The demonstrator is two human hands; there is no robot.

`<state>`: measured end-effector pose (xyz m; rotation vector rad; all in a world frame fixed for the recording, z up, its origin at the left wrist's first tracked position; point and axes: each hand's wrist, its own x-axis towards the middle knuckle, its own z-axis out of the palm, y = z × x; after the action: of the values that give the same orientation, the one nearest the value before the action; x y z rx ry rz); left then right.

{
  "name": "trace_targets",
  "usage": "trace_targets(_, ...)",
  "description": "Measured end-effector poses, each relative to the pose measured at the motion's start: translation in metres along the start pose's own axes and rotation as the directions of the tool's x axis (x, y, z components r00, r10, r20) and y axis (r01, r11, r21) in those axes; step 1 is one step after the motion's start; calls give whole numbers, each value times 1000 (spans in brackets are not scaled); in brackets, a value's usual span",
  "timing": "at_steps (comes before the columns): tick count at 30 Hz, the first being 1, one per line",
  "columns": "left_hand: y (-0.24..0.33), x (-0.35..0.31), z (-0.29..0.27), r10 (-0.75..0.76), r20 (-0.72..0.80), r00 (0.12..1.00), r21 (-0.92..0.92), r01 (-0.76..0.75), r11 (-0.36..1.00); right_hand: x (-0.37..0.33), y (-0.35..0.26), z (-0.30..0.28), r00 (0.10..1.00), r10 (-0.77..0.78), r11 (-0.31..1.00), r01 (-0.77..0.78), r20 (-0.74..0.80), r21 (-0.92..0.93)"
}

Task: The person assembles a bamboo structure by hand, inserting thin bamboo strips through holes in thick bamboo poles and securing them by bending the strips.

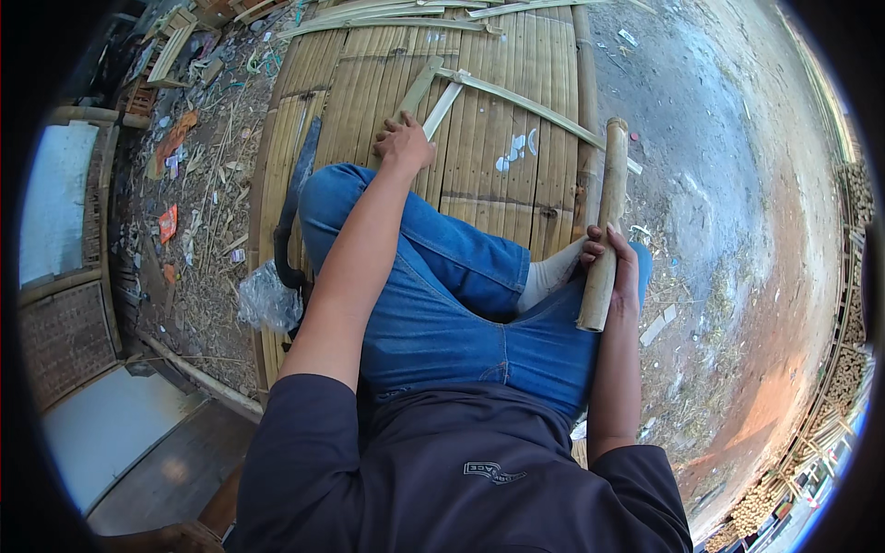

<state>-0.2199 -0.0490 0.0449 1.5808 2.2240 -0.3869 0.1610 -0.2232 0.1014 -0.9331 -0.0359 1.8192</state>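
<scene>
My left hand [404, 145] is stretched forward over the platform, its fingers bent over the near end of a flat greenish bamboo strip [421, 85]. A paler bamboo strip [444, 108] runs beside it, its near end close to my thumb side. Across their far ends lies a long thin bamboo strip [530, 112], slanting to the right edge. My right hand [614, 263] is wrapped round a thick bamboo pole [612, 180], held upright over my right knee. By my left knee lies a long knife [300, 180] with a dark blade and curved black handle.
I sit cross-legged on a bamboo slat platform [364, 69]. More split strips [387, 20] lie at its far end. A crumpled clear plastic bag [269, 297] is beside my left leg. Littered ground [207, 184] lies left, bare ground [737, 230] right.
</scene>
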Motion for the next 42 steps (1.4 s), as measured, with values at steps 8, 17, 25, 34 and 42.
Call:
trace_targets(8,1,-1,-2,0,13,1000,4,0,1000,4,-2,-7,999,38,995,-39,16,91)
trace_targets(17,1,-2,-3,11,5,1000,35,-11,999,4,-2,-7,999,46,989,-49,27,138)
trace_targets(25,-1,6,4,-27,-58,998,-48,24,999,4,-3,-5,999,32,993,-34,24,114)
trace_targets(34,4,16,18,-13,-76,997,15,14,1000,2,-3,-6,996,56,993,-63,72,97)
trace_targets(42,8,8,12,-38,-67,997,21,40,999,5,-3,-7,996,81,985,-85,36,151)
